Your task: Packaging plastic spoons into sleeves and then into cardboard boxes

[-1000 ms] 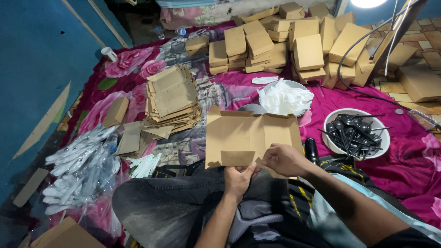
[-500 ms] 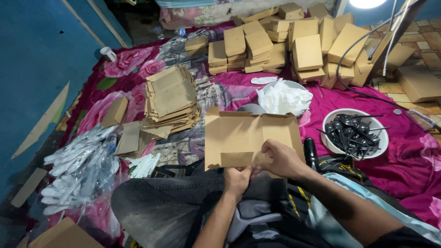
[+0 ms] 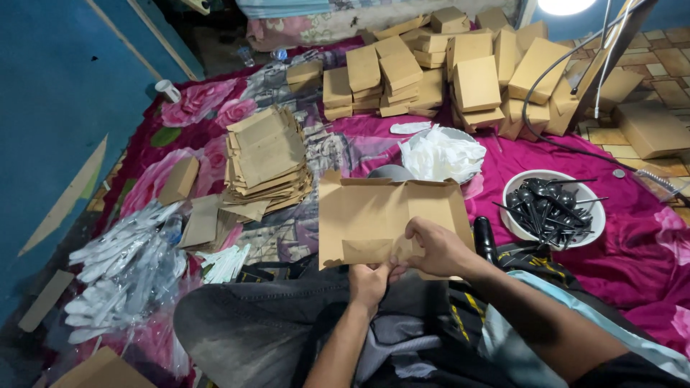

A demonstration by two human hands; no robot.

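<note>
Magenta floral blanket [image 3: 618, 269] on tiled floor [image 3: 665, 61], blue wall [image 3: 50, 108] left.

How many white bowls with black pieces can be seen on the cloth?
1. The white bowl sits on the pink cloth, right of the flat cardboard box that both hands hold. Another grey bowl may be hidden behind the box.

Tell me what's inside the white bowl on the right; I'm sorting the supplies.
The white bowl holds a heap of small black plastic utensils with round ends and thin handles, some sticking out over the rim. What lies under the heap is covered.
</note>
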